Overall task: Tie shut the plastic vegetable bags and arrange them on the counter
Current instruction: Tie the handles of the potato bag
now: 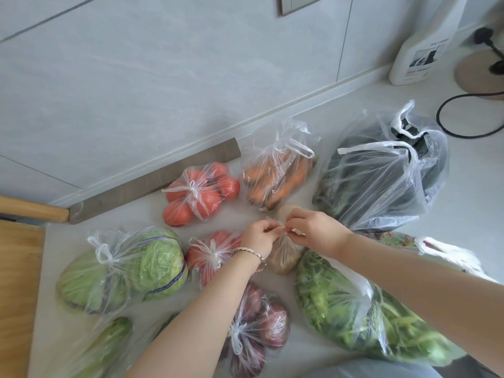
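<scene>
Potato bag (285, 259) — left hand (257, 237), right hand (313, 227) pinching

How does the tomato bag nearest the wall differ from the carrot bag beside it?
The tomato bag is knotted shut; the carrot bag shows loose handles and no clear knot. The tomato bag holds round red pieces; the carrot bag holds long orange ones. Both are clear plastic bags lying on the counter.
</scene>
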Tool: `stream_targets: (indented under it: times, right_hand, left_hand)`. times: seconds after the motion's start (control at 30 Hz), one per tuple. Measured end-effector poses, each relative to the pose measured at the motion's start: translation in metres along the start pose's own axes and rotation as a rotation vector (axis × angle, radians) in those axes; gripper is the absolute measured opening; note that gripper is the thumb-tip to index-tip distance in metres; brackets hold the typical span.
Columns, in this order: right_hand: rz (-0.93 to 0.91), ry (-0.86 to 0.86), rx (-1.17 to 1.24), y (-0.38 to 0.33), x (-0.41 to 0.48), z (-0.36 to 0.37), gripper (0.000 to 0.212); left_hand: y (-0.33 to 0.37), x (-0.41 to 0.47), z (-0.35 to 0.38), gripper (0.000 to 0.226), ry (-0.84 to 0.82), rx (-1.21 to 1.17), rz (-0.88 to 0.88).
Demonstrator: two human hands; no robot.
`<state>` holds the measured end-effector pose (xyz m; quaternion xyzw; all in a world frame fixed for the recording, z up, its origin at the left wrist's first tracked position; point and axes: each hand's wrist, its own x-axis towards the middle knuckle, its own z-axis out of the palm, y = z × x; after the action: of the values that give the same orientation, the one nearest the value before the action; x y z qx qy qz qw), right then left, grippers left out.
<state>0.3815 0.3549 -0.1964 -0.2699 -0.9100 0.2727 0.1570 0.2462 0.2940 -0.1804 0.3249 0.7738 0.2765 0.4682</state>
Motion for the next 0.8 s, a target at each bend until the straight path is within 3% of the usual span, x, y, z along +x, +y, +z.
stream_targets:
  times: [0.1,0.23,0.4,0.47,0.53,0.63,0.73,0.8]
  right_hand:
    - [-0.101,0.035,-0.152,0.001,0.002,-0.002,0.015]
    - [-0.114,-0.002,-0.181,-0.001,-0.003,0.010,0.013]
    - [-0.058,-0.045,-0.168,0.000,-0.003,0.012,0.016]
    - [0.032,-0.133,-0.146,-0.003,-0.003,0.011,0.012]
    - [0.244,-0.299,-0.104,-0.009,0.003,0.002,0.010]
    - [0.467,-0.491,-0.035,-0.024,0.010,-0.024,0.022]
    - [0.420,-0.313,0.056,-0.050,0.000,-0.075,0.019]
    - [0.382,-0.286,0.049,-0.065,-0.018,-0.107,0.021]
  left_hand:
    - [0.003,-0.002,-0.001,0.013,0.012,0.104,0.042]
    - [0.000,-0.001,-0.002,0.019,0.155,0.470,0.139]
    - [-0.004,0.003,-0.005,0.021,0.210,0.525,0.118]
    - [-0.001,0.005,-0.006,0.018,0.172,0.519,0.088]
    - [0.004,0.003,-0.010,0.015,0.117,0.528,0.097]
    - [0.007,-0.006,-0.016,0.025,0.124,0.589,0.260]
    - [0.012,-0.032,-0.011,0.036,0.258,0.597,0.457]
    - [0.023,-0.052,0.000,0.037,0.152,0.533,0.516]
